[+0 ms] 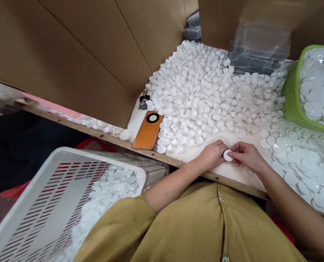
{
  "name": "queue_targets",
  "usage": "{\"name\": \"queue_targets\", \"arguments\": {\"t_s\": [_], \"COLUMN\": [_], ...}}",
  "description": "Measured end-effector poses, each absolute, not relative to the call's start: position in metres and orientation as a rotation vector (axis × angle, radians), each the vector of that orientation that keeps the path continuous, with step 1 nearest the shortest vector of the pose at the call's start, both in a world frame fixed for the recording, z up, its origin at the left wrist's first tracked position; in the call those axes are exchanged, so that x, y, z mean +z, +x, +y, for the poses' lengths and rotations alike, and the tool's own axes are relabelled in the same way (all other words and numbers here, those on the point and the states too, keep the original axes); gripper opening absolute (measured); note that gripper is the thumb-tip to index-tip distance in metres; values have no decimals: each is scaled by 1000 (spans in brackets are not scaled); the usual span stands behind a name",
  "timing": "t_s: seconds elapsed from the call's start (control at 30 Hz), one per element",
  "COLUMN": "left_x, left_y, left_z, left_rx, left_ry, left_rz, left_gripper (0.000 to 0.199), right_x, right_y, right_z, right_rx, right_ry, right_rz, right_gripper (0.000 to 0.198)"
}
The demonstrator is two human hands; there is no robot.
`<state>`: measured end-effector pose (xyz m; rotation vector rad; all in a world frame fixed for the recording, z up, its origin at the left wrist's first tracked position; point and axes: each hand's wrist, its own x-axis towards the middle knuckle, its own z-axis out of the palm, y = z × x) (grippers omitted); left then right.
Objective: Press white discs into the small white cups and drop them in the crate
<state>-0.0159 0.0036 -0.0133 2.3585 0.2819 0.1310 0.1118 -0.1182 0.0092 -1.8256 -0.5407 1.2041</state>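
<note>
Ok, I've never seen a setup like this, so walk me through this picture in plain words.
There is no machine here: these are a person's two bare hands. The one picture comes from a camera worn on the head, looking forward and down, so the person's own sleeves and front show at the bottom.

The right hand pinches a small white disc. The left hand meets it from the other side; its fingertips are hidden, so I can't tell whether it grips too.

On the table lie a big heap of white pieces, flat white discs to the right, an orange phone and a full green basket. Below the table's edge, a pale basket holds more white pieces.
</note>
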Motion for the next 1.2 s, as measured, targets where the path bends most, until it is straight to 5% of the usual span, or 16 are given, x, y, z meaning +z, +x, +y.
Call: {"name": "queue_targets", "arguments": {"t_s": [0.97, 1.2], "left_x": [-8, 21], "left_y": [-17, 3], "left_z": [21, 40], "left_rx": [3, -313], "left_ry": [2324, 2308], "left_rz": [178, 233], "left_gripper": [10, 38], "right_x": [10, 10], "right_y": [112, 129], "right_z": [-106, -92], "right_rx": [1289, 1351], "right_ry": [-1996, -1963], "right_rz": [-601, -800], "right_gripper": [20, 17]}}
